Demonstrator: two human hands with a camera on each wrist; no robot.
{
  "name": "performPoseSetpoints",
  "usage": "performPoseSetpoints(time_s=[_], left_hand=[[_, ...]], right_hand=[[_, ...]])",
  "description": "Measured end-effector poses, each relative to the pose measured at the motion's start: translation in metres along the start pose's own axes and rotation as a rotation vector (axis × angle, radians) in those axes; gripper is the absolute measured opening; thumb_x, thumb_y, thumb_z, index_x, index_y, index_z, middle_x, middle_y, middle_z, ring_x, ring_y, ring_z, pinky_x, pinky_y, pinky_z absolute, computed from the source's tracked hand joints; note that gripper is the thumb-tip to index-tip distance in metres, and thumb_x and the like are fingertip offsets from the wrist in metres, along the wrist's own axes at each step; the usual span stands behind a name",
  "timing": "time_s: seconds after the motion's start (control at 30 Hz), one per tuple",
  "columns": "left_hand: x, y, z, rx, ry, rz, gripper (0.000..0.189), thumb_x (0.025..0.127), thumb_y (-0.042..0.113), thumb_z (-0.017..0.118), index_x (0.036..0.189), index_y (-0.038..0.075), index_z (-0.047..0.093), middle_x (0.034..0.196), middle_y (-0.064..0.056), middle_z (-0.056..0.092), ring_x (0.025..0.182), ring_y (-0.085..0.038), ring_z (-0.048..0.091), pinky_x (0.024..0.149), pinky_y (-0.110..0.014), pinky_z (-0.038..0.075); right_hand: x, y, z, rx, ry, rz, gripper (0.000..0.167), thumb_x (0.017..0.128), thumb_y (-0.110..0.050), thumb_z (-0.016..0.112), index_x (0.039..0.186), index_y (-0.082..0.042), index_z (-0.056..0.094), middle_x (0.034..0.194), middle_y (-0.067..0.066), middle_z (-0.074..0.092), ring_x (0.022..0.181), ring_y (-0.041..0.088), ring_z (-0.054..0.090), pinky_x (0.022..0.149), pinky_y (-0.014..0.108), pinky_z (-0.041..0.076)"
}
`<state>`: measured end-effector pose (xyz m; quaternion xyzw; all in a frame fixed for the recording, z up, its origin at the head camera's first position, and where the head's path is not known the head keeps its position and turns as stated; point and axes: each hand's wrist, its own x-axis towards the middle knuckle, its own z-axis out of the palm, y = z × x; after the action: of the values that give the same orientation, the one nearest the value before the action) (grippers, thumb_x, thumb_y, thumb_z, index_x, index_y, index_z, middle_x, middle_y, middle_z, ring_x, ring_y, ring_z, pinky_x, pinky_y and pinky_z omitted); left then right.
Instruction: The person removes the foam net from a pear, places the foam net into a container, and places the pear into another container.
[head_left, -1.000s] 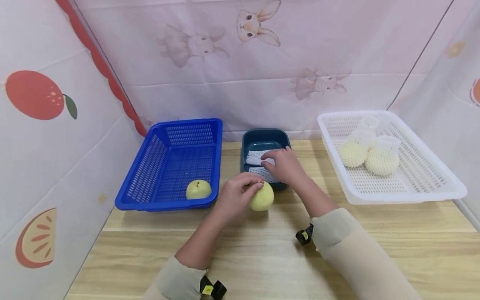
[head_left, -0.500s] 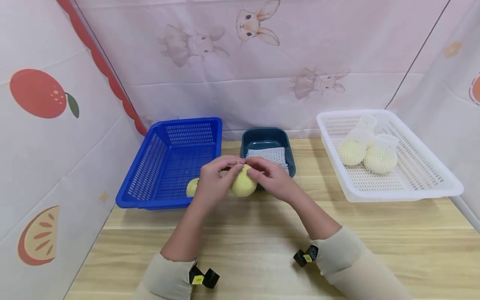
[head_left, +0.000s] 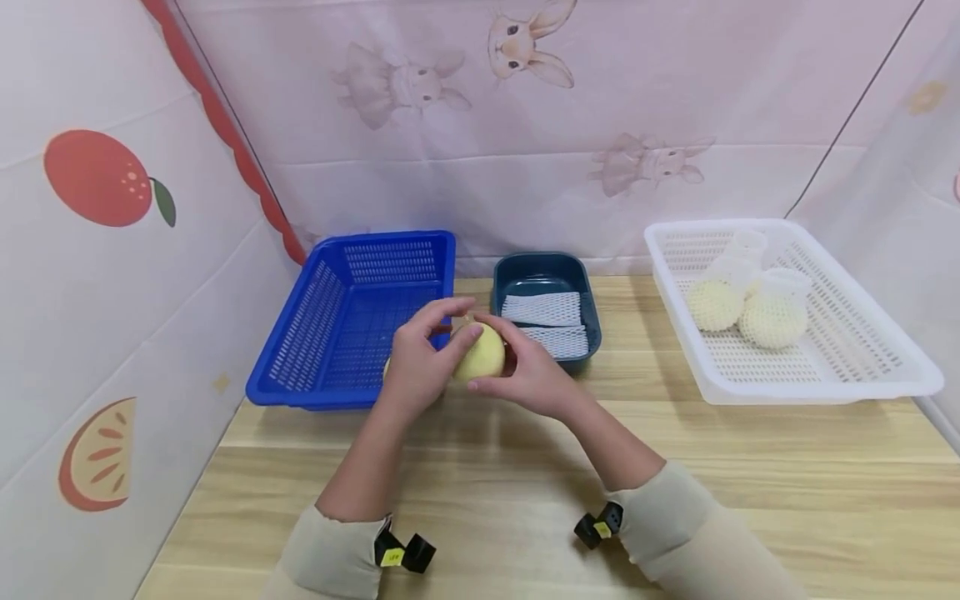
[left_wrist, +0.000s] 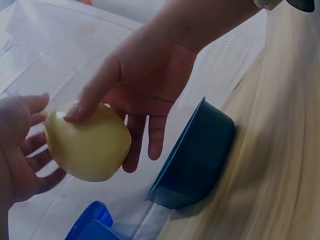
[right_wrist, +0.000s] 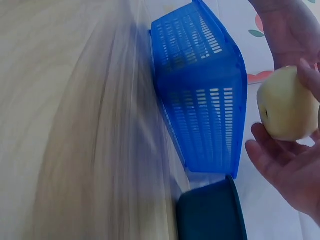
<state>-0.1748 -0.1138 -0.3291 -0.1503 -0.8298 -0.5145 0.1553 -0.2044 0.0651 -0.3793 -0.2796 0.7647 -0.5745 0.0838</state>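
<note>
A yellow-green apple (head_left: 480, 353) is held between both hands above the table, near the front of the small teal box. My left hand (head_left: 417, 358) has its thumb on the apple's upper left, with the forefinger raised over the top. From the other side my right hand (head_left: 534, 375) grips it, thumb low and fingers around the back. The left wrist view shows the apple (left_wrist: 90, 142) with the right thumb pressed on it. In the right wrist view a dimple shows on the apple (right_wrist: 287, 105). Two white foam net sleeves (head_left: 542, 308) lie flat in the teal box (head_left: 592, 321).
A blue basket (head_left: 330, 396) stands at left; the left hand mostly hides another apple (head_left: 386, 368) there. At right, a white basket (head_left: 817, 390) holds fruits in foam nets (head_left: 774, 321). Printed cloth (head_left: 525, 192) hangs behind the wooden table (head_left: 495, 500).
The right hand has come from over the teal box to the apple and now grips it. Both hands and the apple have shifted up and left, uncovering the net sleeves.
</note>
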Motion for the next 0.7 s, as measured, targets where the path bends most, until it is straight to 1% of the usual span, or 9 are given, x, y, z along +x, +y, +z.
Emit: performPoseSetpoints(time_s=[0.07, 0.13, 0.2, 0.27, 0.37, 0.47, 0.6, 0.7], left_hand=[[-0.003, -0.001, -0.002, 0.038, -0.038, -0.069, 0.055, 0.088, 0.039, 0.074, 0.138, 0.026, 0.056, 0.139, 0.005, 0.056, 0.125, -0.016, 0.052, 0.101, -0.044, 0.05], [-0.005, -0.003, -0.003, 0.073, -0.082, -0.129, 0.071, 0.083, 0.045, 0.077, 0.145, 0.032, 0.045, 0.146, 0.006, 0.047, 0.13, -0.018, 0.047, 0.1, -0.045, 0.05], [-0.007, -0.005, -0.003, 0.098, -0.115, -0.176, 0.08, 0.08, 0.047, 0.079, 0.148, 0.035, 0.039, 0.15, 0.005, 0.042, 0.13, -0.019, 0.047, 0.096, -0.045, 0.05], [-0.009, -0.007, -0.004, 0.108, -0.125, -0.203, 0.082, 0.079, 0.046, 0.08, 0.148, 0.033, 0.039, 0.148, 0.002, 0.044, 0.124, -0.022, 0.05, 0.091, -0.044, 0.051], [-0.012, -0.009, -0.007, 0.115, -0.107, -0.229, 0.076, 0.079, 0.047, 0.08, 0.145, 0.031, 0.044, 0.143, 0.002, 0.049, 0.116, -0.022, 0.054, 0.087, -0.042, 0.053], [-0.012, -0.009, -0.014, 0.106, -0.081, -0.232, 0.073, 0.079, 0.05, 0.079, 0.142, 0.032, 0.048, 0.14, 0.003, 0.052, 0.111, -0.021, 0.056, 0.085, -0.041, 0.054], [-0.011, -0.008, -0.03, 0.076, -0.043, -0.233, 0.075, 0.078, 0.052, 0.079, 0.143, 0.032, 0.047, 0.138, 0.001, 0.053, 0.107, -0.023, 0.058, 0.082, -0.041, 0.055], [-0.008, -0.011, -0.048, 0.076, -0.003, -0.226, 0.075, 0.079, 0.052, 0.078, 0.143, 0.032, 0.046, 0.133, -0.004, 0.055, 0.103, -0.025, 0.06, 0.078, -0.04, 0.056]], right_hand=[[0.002, -0.001, 0.004, -0.011, 0.032, -0.008, 0.083, 0.08, -0.031, 0.083, 0.149, -0.028, 0.037, 0.128, 0.001, 0.054, 0.101, 0.019, 0.061, 0.082, 0.038, 0.057], [0.004, -0.002, 0.008, -0.014, 0.063, -0.022, 0.082, 0.08, -0.027, 0.083, 0.149, -0.026, 0.038, 0.128, 0.002, 0.055, 0.101, 0.02, 0.06, 0.082, 0.039, 0.057], [0.007, -0.005, 0.011, -0.01, 0.094, -0.032, 0.081, 0.079, -0.023, 0.083, 0.148, -0.026, 0.039, 0.13, 0.002, 0.055, 0.103, 0.02, 0.059, 0.083, 0.039, 0.056], [0.009, -0.007, 0.015, -0.006, 0.116, -0.044, 0.08, 0.08, -0.019, 0.082, 0.148, -0.026, 0.04, 0.131, 0.002, 0.054, 0.104, 0.022, 0.059, 0.084, 0.039, 0.056], [0.012, -0.011, 0.021, -0.004, 0.12, -0.044, 0.08, 0.08, -0.02, 0.081, 0.148, -0.029, 0.039, 0.135, 0.0, 0.052, 0.108, 0.021, 0.058, 0.085, 0.038, 0.056], [0.015, -0.015, 0.026, 0.002, 0.112, -0.046, 0.081, 0.081, -0.023, 0.08, 0.149, -0.031, 0.037, 0.134, -0.001, 0.052, 0.107, 0.02, 0.058, 0.085, 0.043, 0.057], [0.02, -0.02, 0.03, -0.018, 0.096, -0.039, 0.083, 0.083, -0.034, 0.079, 0.15, -0.037, 0.032, 0.134, -0.003, 0.053, 0.109, 0.018, 0.06, 0.088, 0.046, 0.055], [0.023, -0.022, 0.032, -0.091, 0.073, -0.02, 0.079, 0.085, -0.04, 0.076, 0.151, -0.038, 0.031, 0.138, -0.002, 0.054, 0.12, 0.019, 0.058, 0.096, 0.046, 0.051]])
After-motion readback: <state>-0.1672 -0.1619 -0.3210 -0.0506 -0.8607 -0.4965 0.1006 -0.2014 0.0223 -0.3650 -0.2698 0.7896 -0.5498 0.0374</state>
